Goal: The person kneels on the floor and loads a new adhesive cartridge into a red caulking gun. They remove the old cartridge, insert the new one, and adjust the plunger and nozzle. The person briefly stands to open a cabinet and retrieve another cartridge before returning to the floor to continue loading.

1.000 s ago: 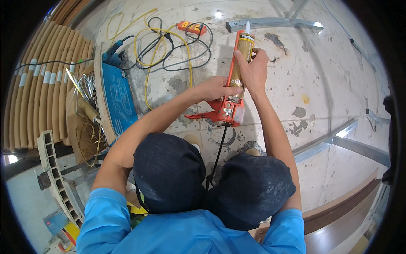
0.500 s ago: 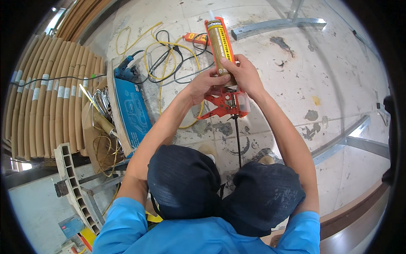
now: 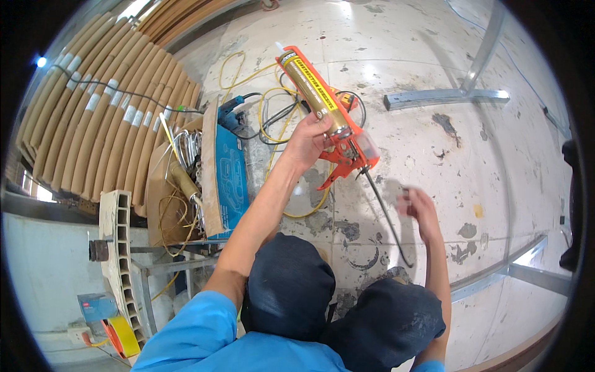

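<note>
My left hand (image 3: pixel 308 144) is wrapped round the lower end of an adhesive cartridge (image 3: pixel 315 88), brown and yellow with a pale nozzle. The cartridge lies in the cradle of an orange-red caulking gun (image 3: pixel 359 160), tilted with its nozzle toward the upper left. From the gun's back end a long dark rod (image 3: pixel 389 218) with a hooked tip sticks out toward my knees. Apart from the gun, to the right of the rod, my right hand (image 3: pixel 421 212) hangs with loosely bent, slightly blurred fingers and nothing visible in it.
Yellow and black cables (image 3: pixel 266 124) tangle on the stained floor beyond the gun. At left stand a blue box (image 3: pixel 229 180), a blue power tool (image 3: pixel 230 113), a carton of loose items (image 3: pixel 162 211) and stacked brown cardboard bundles (image 3: pixel 99 118). Metal frame legs (image 3: pixel 446 99) stand at right.
My right hand has let go of the cartridge and moved down to the right. My left hand keeps its hold; the gun now leans more to the left. The view has shifted.
</note>
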### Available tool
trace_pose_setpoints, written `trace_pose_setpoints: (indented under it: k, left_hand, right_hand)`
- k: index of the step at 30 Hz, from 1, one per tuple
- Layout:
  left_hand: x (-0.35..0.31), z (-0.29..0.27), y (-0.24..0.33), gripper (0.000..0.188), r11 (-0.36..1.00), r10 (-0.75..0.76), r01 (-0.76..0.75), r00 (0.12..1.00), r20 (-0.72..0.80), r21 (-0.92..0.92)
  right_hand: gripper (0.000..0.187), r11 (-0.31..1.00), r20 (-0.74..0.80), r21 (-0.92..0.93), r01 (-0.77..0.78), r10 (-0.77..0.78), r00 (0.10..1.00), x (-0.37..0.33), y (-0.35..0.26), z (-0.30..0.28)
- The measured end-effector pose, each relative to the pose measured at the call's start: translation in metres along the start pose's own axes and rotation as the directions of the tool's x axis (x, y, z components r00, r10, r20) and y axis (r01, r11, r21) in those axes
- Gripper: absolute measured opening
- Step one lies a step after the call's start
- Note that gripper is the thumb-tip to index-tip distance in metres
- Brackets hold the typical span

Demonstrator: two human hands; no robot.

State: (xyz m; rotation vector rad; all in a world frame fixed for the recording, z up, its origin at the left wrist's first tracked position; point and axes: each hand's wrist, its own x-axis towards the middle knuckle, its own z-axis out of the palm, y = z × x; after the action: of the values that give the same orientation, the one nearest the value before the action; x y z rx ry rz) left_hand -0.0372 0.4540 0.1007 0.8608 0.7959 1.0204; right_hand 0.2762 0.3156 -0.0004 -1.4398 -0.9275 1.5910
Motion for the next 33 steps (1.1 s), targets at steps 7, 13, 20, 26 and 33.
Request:
trace_pose_setpoints:
  k: [7, 13, 20, 26, 33]
  left_hand:
    - [0.007, -0.012, -0.015, 0.042, 0.935, -0.090, 0.064, 0.994, -0.060, -0.350]
    - [0.006, 0.005, -0.034, 0.044, 0.825, -0.247, 0.224, 0.969, 0.025, -0.519]
    - [0.001, 0.014, -0.044, 0.036, 0.863, -0.128, 0.170, 0.985, 0.120, -0.475]
    - [0.001, 0.015, -0.052, 0.028, 0.879, -0.097, 0.102, 0.995, 0.036, -0.467]
    - [0.000, 0.024, -0.059, 0.027, 0.876, -0.130, 0.120, 0.991, 0.010, -0.466]
  right_hand:
    - [0.064, 0.954, 0.230, 0.301, 0.010, -0.083, 0.970, -0.068, 0.037, 0.027]
    - [0.069, 0.907, 0.229, 0.323, 0.271, -0.353, 0.907, -0.049, -0.048, 0.074]
    - [0.025, 0.936, 0.190, 0.351, 0.033, -0.105, 0.976, -0.019, -0.080, 0.117]
    - [0.017, 0.928, 0.154, 0.366, 0.071, -0.136, 0.979, -0.020, -0.074, 0.120]
    - [0.020, 0.942, 0.153, 0.323, 0.091, -0.147, 0.977, -0.024, -0.070, 0.117]
